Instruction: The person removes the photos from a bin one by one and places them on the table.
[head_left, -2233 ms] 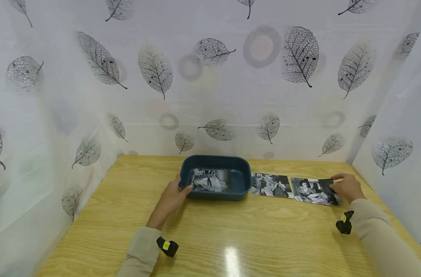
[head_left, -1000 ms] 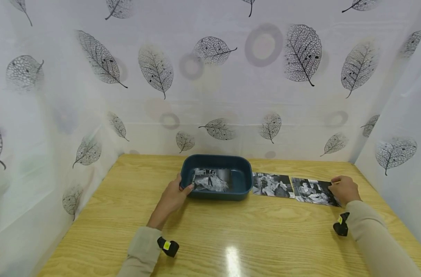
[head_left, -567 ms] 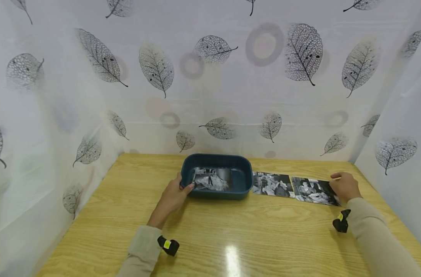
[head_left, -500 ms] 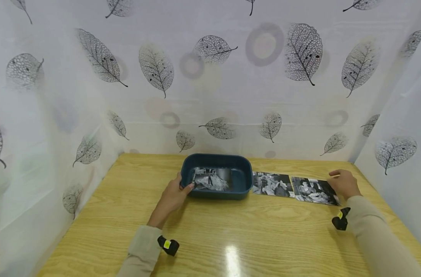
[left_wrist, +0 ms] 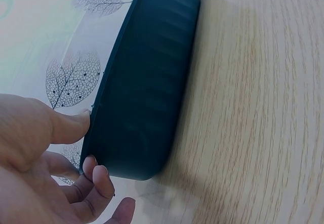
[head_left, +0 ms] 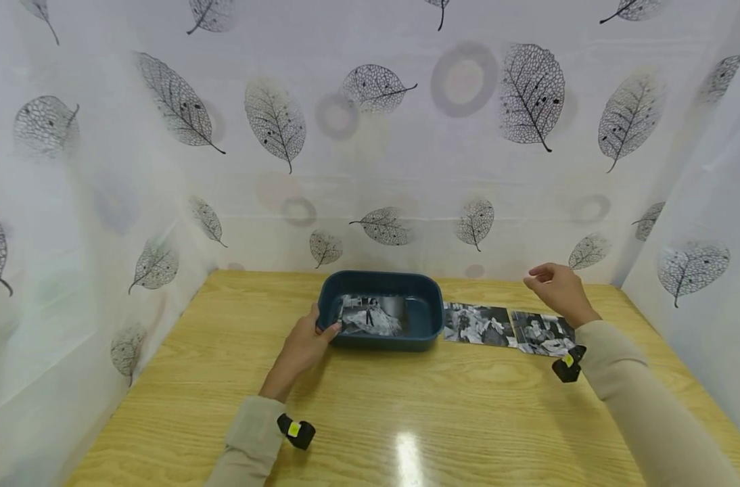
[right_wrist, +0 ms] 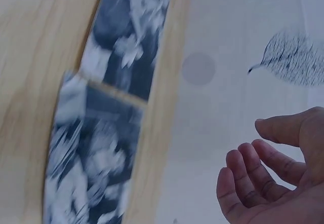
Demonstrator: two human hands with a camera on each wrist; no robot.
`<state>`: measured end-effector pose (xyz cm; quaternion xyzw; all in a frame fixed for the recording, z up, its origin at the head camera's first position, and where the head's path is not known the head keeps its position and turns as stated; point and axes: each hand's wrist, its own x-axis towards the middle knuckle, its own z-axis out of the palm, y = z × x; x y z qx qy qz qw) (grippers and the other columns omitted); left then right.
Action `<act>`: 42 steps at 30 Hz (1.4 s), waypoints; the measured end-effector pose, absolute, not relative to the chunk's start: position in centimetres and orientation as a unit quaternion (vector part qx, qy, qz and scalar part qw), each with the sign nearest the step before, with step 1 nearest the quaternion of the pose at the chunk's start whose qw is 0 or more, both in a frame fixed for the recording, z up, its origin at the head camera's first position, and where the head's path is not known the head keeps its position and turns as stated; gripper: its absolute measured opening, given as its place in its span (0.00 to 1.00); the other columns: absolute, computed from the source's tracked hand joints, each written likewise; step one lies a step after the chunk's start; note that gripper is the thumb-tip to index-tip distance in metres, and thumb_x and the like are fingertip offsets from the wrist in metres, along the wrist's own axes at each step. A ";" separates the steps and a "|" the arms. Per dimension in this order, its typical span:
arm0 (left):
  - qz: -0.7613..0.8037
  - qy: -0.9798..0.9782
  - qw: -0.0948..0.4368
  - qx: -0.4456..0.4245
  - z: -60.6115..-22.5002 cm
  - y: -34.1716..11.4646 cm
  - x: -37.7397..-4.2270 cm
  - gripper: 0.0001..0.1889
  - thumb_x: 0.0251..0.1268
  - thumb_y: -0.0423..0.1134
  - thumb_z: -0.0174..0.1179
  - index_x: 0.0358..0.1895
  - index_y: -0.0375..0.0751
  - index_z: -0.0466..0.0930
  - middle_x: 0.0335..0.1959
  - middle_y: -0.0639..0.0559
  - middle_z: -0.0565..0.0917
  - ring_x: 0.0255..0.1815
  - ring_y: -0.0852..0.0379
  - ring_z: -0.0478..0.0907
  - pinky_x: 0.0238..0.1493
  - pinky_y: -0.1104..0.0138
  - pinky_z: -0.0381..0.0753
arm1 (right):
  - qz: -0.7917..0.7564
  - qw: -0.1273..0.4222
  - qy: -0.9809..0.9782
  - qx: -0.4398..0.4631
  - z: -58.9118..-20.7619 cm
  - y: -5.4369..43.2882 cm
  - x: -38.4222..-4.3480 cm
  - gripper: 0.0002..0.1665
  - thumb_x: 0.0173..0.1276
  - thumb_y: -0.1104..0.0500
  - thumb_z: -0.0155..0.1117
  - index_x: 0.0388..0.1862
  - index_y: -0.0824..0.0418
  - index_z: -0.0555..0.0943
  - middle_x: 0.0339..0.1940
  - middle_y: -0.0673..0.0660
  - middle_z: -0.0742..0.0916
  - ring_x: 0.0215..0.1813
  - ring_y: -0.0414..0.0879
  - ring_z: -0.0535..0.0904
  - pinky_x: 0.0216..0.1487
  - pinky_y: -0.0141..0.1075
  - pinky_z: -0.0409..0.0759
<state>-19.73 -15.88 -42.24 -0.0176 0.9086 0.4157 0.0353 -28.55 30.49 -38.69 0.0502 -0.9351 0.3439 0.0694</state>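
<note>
Clamping the left hand (head_left: pixel 306 345) on the front left corner of the dark blue tray (head_left: pixel 376 343), setting the thumb on the rim and curling fingers against the outside. Hovering with the right hand (head_left: pixel 561 294), holding nothing, parting the thumb from loosely bent fingers, near the back edge of the tabletop (head_left: pixel 345 406) and towards its back right corner. Apparently working among photos while bracing the tray: having an inside photo (head_left: pixel 373 316) lying flat towards the tray's left end, and a middle photo (head_left: pixel 478 325) and a right photo (head_left: pixel 540 333) lying in a row beyond its right end, towards that same corner. Partly hiding the right photo behind the wrist. Likely calling, for picking up either outer photo, for lowering the right hand, getting a fingertip under a thin edge and pinching without bending it.

Standing the tray close to the tabletop's back edge, slightly left of its middle. Showing yellowish wood grain, reflecting a bright patch of light (head_left: pixel 408 460) towards the front. Enclosing the back and both sides with a white curtain (head_left: pixel 394 162), bearing dark leaf prints.
</note>
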 end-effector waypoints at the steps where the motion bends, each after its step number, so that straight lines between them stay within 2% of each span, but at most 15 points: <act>1: 0.416 0.909 0.036 -0.018 -42.2 -15.9 -19.7 0.42 0.79 0.45 0.55 0.80 0.27 0.42 0.54 0.33 0.77 0.49 0.45 0.76 0.49 0.52 0.75 | 0.346 0.071 -0.934 0.059 -38.3 29.7 -28.6 0.26 0.79 0.54 0.57 0.59 0.77 0.76 0.51 0.76 0.81 0.50 0.69 0.78 0.45 0.59 0.78; 4: 0.416 0.909 0.035 -0.017 -42.0 -15.9 -19.7 0.41 0.79 0.45 0.55 0.80 0.28 0.42 0.52 0.34 0.77 0.47 0.45 0.76 0.47 0.54 0.75 | 0.356 0.071 -0.928 0.079 -37.2 27.4 -28.9 0.24 0.79 0.53 0.57 0.58 0.75 0.78 0.51 0.74 0.82 0.52 0.67 0.79 0.48 0.59 0.78; 9: 0.417 0.908 0.033 -0.012 -42.0 -15.9 -19.9 0.41 0.79 0.44 0.56 0.80 0.28 0.42 0.44 0.39 0.76 0.41 0.47 0.75 0.40 0.57 0.74 | 0.359 0.059 -0.924 0.116 -36.1 23.9 -29.3 0.21 0.78 0.55 0.60 0.56 0.72 0.80 0.50 0.71 0.83 0.51 0.64 0.80 0.50 0.57 0.78; 18: 0.415 0.909 0.034 -0.019 -42.0 -15.9 -19.9 0.42 0.78 0.45 0.56 0.80 0.27 0.42 0.45 0.39 0.76 0.42 0.47 0.74 0.42 0.57 0.74 | 0.343 0.045 -0.918 0.195 -35.6 18.6 -29.2 0.17 0.75 0.58 0.64 0.53 0.71 0.83 0.45 0.66 0.86 0.46 0.59 0.83 0.49 0.54 0.80; 23: 0.413 0.910 0.034 -0.016 -42.0 -15.8 -19.9 0.42 0.79 0.45 0.56 0.80 0.26 0.42 0.48 0.37 0.76 0.45 0.46 0.75 0.45 0.55 0.74 | 0.336 0.018 -0.917 0.213 -36.0 16.3 -29.0 0.18 0.73 0.57 0.66 0.54 0.70 0.83 0.44 0.64 0.87 0.46 0.57 0.83 0.48 0.52 0.81; 30: 0.411 0.911 0.028 -0.008 -42.0 -15.9 -20.0 0.40 0.78 0.44 0.56 0.80 0.27 0.45 0.46 0.38 0.76 0.43 0.46 0.75 0.44 0.55 0.74 | 0.326 -0.037 -0.914 0.240 -36.9 13.7 -29.2 0.22 0.71 0.58 0.69 0.54 0.74 0.81 0.43 0.64 0.87 0.43 0.54 0.84 0.46 0.47 0.82; 35: 0.411 0.911 0.031 -0.012 -42.0 -15.7 -19.8 0.41 0.79 0.44 0.56 0.80 0.26 0.44 0.53 0.33 0.77 0.49 0.44 0.76 0.50 0.51 0.75 | 0.297 -0.072 -0.919 0.249 -38.1 12.3 -29.5 0.25 0.70 0.56 0.70 0.54 0.76 0.80 0.43 0.65 0.86 0.44 0.56 0.84 0.49 0.48 0.82; 39: 0.414 0.910 0.034 -0.017 -42.0 -15.7 -19.8 0.41 0.78 0.44 0.56 0.80 0.25 0.43 0.47 0.36 0.77 0.45 0.46 0.75 0.47 0.54 0.75 | 0.271 -0.083 -0.927 0.245 -39.1 11.2 -29.6 0.27 0.69 0.55 0.71 0.54 0.78 0.79 0.46 0.68 0.85 0.47 0.57 0.83 0.52 0.50 0.80; 40: 0.414 0.909 0.033 -0.017 -42.0 -15.7 -19.8 0.41 0.78 0.44 0.56 0.80 0.25 0.43 0.45 0.38 0.76 0.43 0.47 0.75 0.45 0.55 0.74 | 0.265 -0.082 -0.929 0.243 -39.3 11.0 -29.6 0.27 0.69 0.55 0.72 0.53 0.77 0.79 0.45 0.68 0.85 0.45 0.56 0.83 0.51 0.49 0.81; 42: 0.414 0.910 0.031 -0.015 -42.0 -15.7 -19.8 0.41 0.78 0.43 0.56 0.79 0.25 0.43 0.41 0.40 0.75 0.40 0.48 0.74 0.42 0.57 0.73 | 0.256 -0.091 -0.933 0.235 -39.7 10.5 -29.7 0.21 0.69 0.55 0.72 0.39 0.74 0.80 0.32 0.62 0.83 0.32 0.48 0.78 0.41 0.43 0.80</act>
